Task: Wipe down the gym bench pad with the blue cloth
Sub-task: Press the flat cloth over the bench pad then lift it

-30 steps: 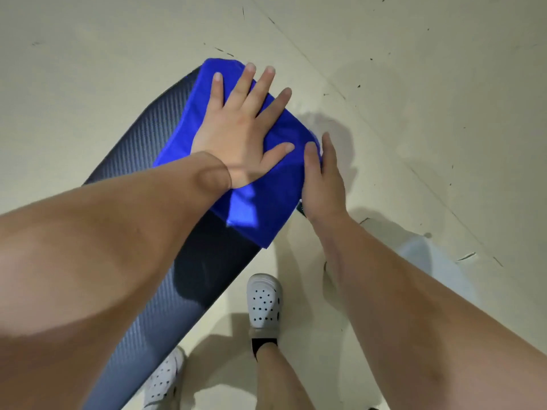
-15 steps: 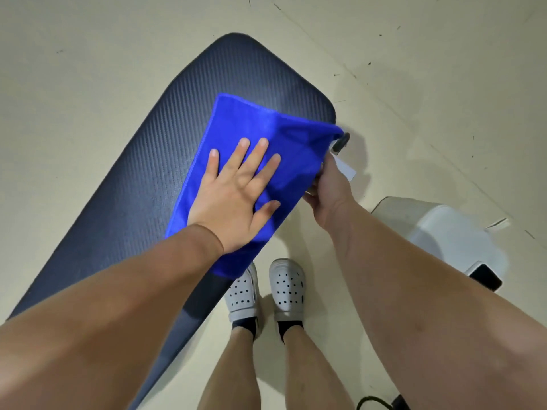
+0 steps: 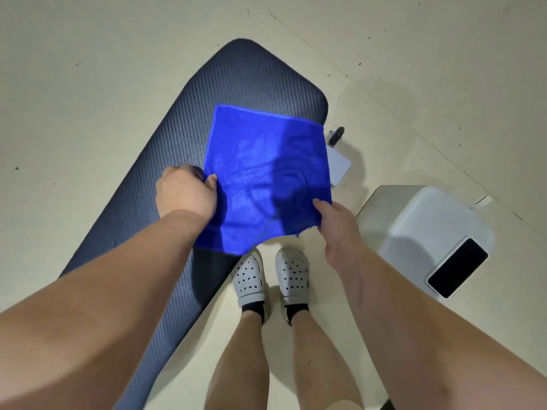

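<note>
Blue cloth (image 3: pixel 266 179) is held spread over the wide end of the bench pad (image 3: pixel 236 81), with its near corner reaching past the pad's edge toward the white clogs (image 3: pixel 291 273). Whether it rests on the pad or is raised just off it cannot be told. Beside the pad's wide end, a white stool (image 3: pixel 429 220) is seen on the floor (image 3: pixel 88 84), and a dark-screened phone (image 3: pixel 457 267) lies on its top. Half a second ago the left hand (image 3: pixel 185 193) was pressed flat on the cloth with fingers spread; now its fingers are curled and the cloth's left edge is pinched under the thumb. The right hand (image 3: pixel 337 223), earlier closed on the cloth at the pad's right edge, is now found nearer the clogs, and the cloth's near right corner is pinched by it. The hands are set apart, one clamped on each side of the cloth.
</note>
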